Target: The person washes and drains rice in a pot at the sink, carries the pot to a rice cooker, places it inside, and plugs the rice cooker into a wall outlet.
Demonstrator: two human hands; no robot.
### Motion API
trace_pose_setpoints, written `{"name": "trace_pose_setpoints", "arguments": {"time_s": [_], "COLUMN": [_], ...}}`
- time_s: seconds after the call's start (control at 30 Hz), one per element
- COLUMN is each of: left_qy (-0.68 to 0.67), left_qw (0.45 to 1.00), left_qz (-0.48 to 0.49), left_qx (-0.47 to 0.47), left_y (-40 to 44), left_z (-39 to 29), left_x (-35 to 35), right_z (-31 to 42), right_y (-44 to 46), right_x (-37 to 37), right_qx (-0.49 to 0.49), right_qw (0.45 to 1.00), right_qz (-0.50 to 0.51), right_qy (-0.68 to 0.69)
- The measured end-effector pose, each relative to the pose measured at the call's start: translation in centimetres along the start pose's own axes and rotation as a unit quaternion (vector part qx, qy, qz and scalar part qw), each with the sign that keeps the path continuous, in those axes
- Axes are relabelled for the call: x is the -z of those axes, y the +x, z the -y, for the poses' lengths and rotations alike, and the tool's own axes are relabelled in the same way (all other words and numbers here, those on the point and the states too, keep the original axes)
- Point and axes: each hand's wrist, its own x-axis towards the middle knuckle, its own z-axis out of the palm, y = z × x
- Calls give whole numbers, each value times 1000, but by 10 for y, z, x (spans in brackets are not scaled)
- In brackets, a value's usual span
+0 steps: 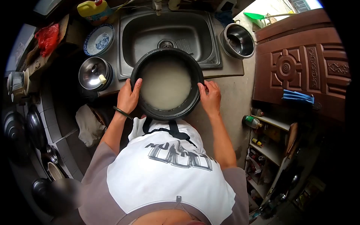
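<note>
A round dark basin (168, 113) with a thick rim is between my two hands, in front of the steel sink (131, 33) and partly over its near edge. Cloudy, whitish water (165, 82) fills much of it; whatever lies under the surface is hidden. My left hand (128, 96) grips the rim on the left side, thumb at the inner edge. On the opposite side my right hand (210, 96) holds the rim with its thumb on top. Most fingers of both hands are hidden outside the basin.
Left of the sink are stacked metal bowls (90, 69), a blue-patterned plate (93, 45) and a yellow bottle (93, 10). A steel pot (243, 41) stands at the counter's right end. Further right are a brown door (277, 90) and a shelf (272, 152) with bottles.
</note>
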Motion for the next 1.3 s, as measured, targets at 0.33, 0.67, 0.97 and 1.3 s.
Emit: {"name": "trace_pose_setpoints", "arguments": {"time_s": [0.33,0.67,0.97,1.3], "left_qy": [54,150,197,245], "left_qw": [970,808,534,213], "left_qz": [188,444,658,793], "left_qx": [-148,-357,-492,-515], "left_y": [-102,-284,-513,-838], "left_z": [-117,-245,-395,-511], "left_x": [-112,-338,-540,-753], "right_z": [-72,-123,-174,-209], "right_y": [-205,-503,-734,-952], "right_x": [160,315,413,544], "right_qx": [-159,-400,-541,-684], "right_qw": [971,829,648,426], "right_qz": [-161,-357,-502,-564], "right_qy": [-75,-158,-186,-177]}}
